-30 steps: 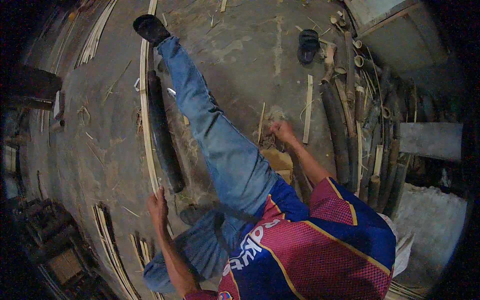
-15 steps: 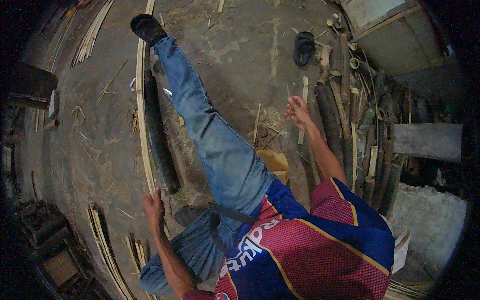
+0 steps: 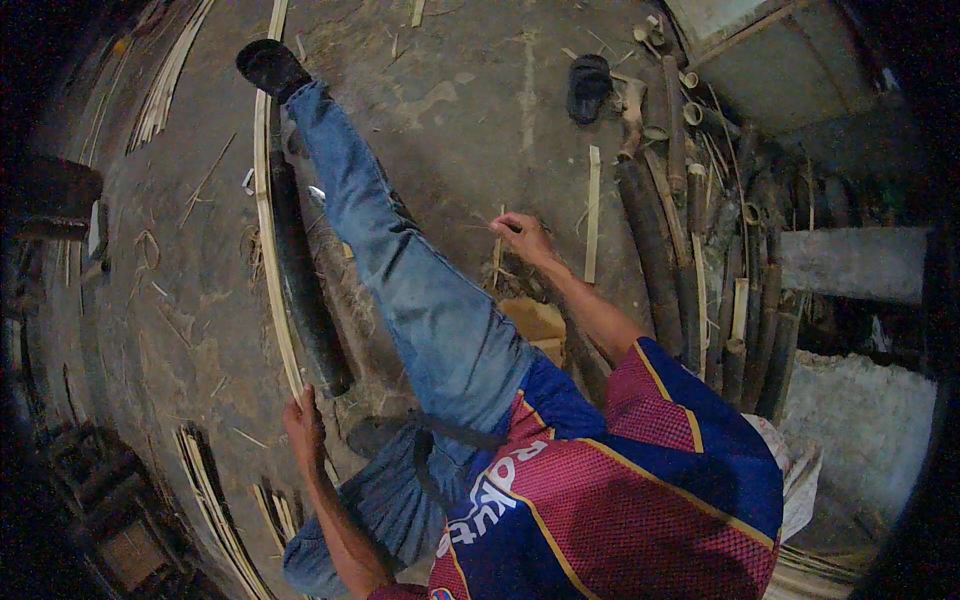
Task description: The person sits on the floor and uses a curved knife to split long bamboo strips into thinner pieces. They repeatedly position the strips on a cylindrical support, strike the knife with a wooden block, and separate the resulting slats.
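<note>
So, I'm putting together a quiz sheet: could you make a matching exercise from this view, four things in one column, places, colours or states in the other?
1. Left hand
2. Right hand
3. Dark pole
4. Jeans

A. right of the jeans
B. blue
C. gripping the pale strip
D. just right of that strip

Pairs: 1-C, 2-A, 3-D, 4-B

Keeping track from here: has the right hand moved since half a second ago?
Yes, left: the right hand overlapped the pale flat strip on the floor then; now it shows clear of its left edge.
</note>
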Available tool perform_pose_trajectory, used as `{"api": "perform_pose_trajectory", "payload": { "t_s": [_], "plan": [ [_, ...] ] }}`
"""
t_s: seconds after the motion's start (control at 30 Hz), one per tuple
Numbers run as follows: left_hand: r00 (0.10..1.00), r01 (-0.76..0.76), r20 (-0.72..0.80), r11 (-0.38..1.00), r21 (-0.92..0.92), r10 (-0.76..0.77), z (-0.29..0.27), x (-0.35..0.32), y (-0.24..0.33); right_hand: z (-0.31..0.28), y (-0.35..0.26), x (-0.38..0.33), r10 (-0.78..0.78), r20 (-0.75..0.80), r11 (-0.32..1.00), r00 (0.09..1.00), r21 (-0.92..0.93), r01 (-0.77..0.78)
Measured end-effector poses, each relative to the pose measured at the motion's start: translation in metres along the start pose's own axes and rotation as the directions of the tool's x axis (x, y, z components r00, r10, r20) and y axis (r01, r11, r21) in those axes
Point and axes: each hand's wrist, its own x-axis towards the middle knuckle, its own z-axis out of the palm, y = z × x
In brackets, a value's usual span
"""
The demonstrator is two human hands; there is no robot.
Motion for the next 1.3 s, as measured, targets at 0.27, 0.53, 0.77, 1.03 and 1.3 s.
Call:
{"api": "perform_pose_trajectory", "payload": {
  "t_s": [0.27, 0.53, 0.77, 1.03, 1.3],
  "plan": [
    [0.999, 0.039, -0.018, 0.998, 0.044, -0.038, 0.001, 0.001, -0.020, -0.052, -0.049, 0.030, 0.404, 0.194, 0.749, 0.894, 0.491, -0.445],
    [0.937, 0.276, 0.272, 0.942, -0.191, -0.220, -0.024, -0.011, 0.042, -0.035, -0.251, 0.057, -0.202, -0.177, 0.909, 0.963, 0.332, 0.252],
    [0.902, 0.383, 0.389, 0.755, -0.532, -0.184, -0.022, -0.023, 0.044, 0.136, -0.309, -0.013, -0.381, -0.010, 0.826, 0.924, 0.445, 0.346],
    [0.867, 0.423, 0.473, 0.729, -0.538, -0.154, -0.016, -0.020, 0.035, 0.231, -0.279, -0.063, 0.116, 0.465, 0.201, 0.877, 0.854, -0.480],
    [0.745, 0.601, 0.661, 0.523, -0.605, -0.092, 0.001, -0.016, 0.030, 0.213, -0.264, -0.079, 0.282, 0.765, -0.201, 0.579, 0.637, -0.744]
  ]
}}
